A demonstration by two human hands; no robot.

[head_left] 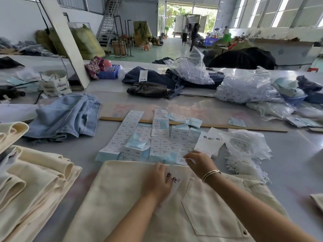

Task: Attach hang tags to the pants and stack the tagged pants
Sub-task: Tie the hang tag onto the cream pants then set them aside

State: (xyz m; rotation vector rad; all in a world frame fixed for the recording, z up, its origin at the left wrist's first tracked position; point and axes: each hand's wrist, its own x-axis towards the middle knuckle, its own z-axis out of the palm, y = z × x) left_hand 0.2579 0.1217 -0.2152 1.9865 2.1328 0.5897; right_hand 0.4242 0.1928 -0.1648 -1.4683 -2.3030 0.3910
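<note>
We see cream pants (139,206) spread flat at the near edge, back pocket up, white hang tag (174,179) lying on them, folded cream pants stack (35,179) at near left, label sheets (148,137) just beyond.

Bright daylight from far doorway (187,16) and right windows (279,11), soft shadows, wide-angle edge bending, slight blur

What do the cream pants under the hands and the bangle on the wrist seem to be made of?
The cream pants with a patch pocket look like matte woven cotton twill or canvas: dull surface, visible stitching, a metal rivet at the pocket corner. The thin gold-coloured bangle looks like polished metal, since it glints; which metal is unclear.
</note>
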